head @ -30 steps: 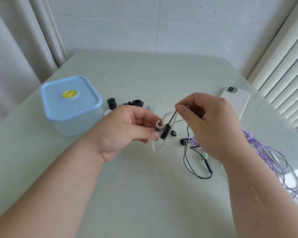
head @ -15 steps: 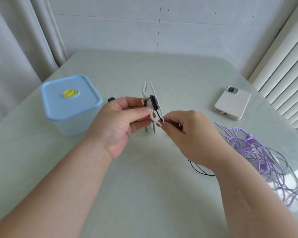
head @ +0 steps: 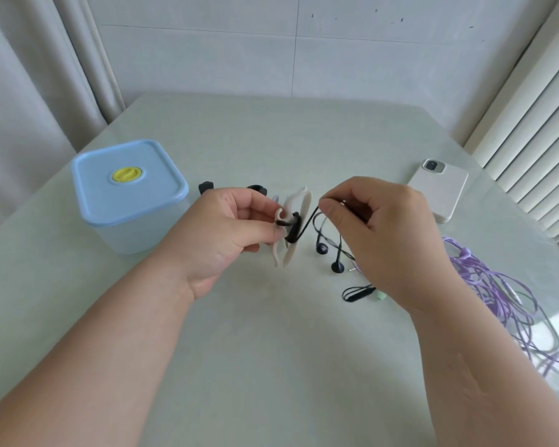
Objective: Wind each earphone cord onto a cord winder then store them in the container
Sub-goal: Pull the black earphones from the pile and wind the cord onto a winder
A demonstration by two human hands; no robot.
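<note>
My left hand (head: 229,233) pinches a cream bone-shaped cord winder (head: 292,227) held upright above the table. Black earphone cord (head: 309,224) is wrapped around its middle in several turns. My right hand (head: 381,227) pinches the taut cord just right of the winder. The two black earbuds (head: 329,256) and a loop of the cord with its remote (head: 357,291) lie on the table under my right hand. A clear container with a blue lid (head: 126,188) stands closed at the left.
A tangle of purple earphone cord (head: 497,291) lies at the right, with a pale green cord mixed in. A white phone (head: 439,188) rests face down at the back right. Small black winders (head: 207,186) lie behind my left hand. A radiator runs along the right.
My right hand has swung from below the winder up to its right, carrying the cord around it. The winder has tipped over in my left hand.
</note>
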